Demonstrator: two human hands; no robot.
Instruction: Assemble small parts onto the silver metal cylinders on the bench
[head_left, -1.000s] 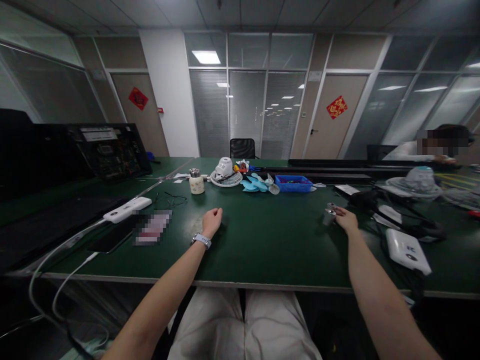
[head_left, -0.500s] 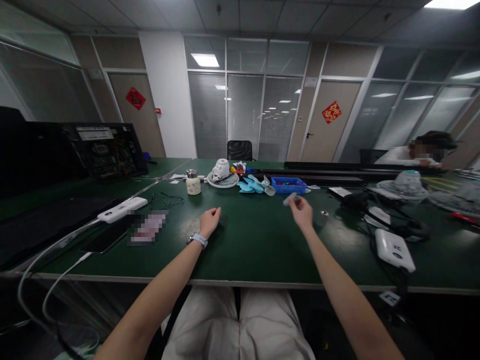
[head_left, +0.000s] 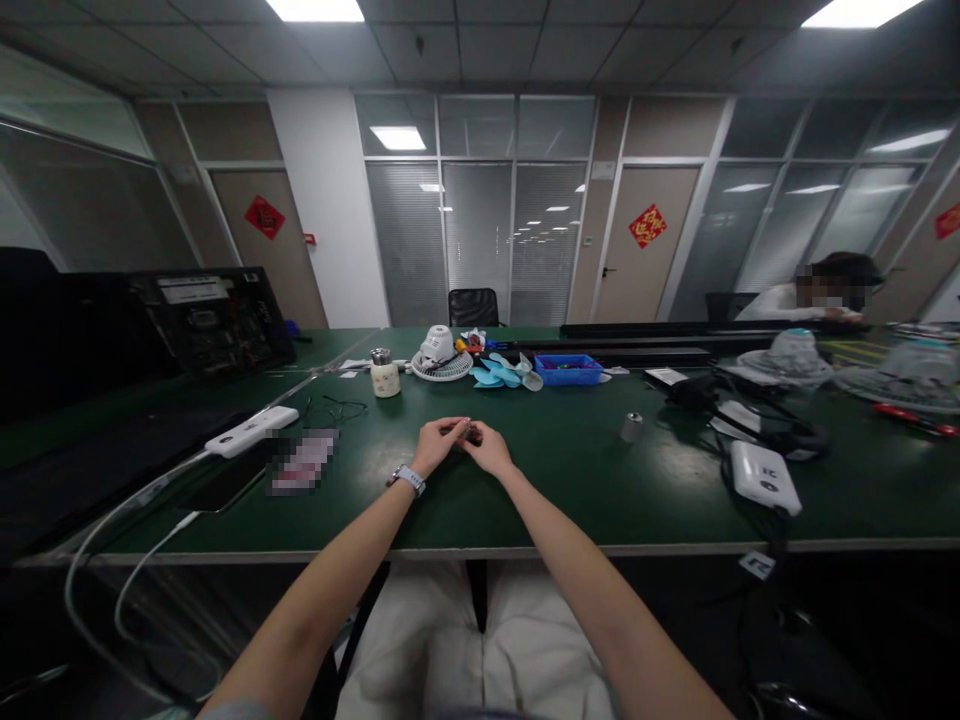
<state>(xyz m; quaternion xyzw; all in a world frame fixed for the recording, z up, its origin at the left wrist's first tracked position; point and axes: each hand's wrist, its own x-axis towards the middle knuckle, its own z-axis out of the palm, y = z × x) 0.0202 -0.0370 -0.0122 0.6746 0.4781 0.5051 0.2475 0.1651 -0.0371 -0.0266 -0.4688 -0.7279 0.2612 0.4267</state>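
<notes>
Recorded: flat dark green tabletop (head_left: 555,490), pale edge on near side. Lying on it at left: white oblong power strip (head_left: 252,432), flat glossy black slab (head_left: 225,488). Farther left: open black computer case (head_left: 214,315). Toward far centre: cream patterned bottle with silver lid (head_left: 385,378), white round plastic fan grille (head_left: 450,372), pale blue plastic fan blades (head_left: 491,374), blue rectangular plastic tray (head_left: 567,377). At right: small silver metal cylinder (head_left: 631,428), upright; nearer, white rounded-corner box (head_left: 765,477).

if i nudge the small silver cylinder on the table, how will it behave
The silver cylinder stands upright, so a low push would probably slide it. Knocked over, it could roll on its round side. Its shiny, metallic look suggests it is stiff and perhaps slippery.
</notes>
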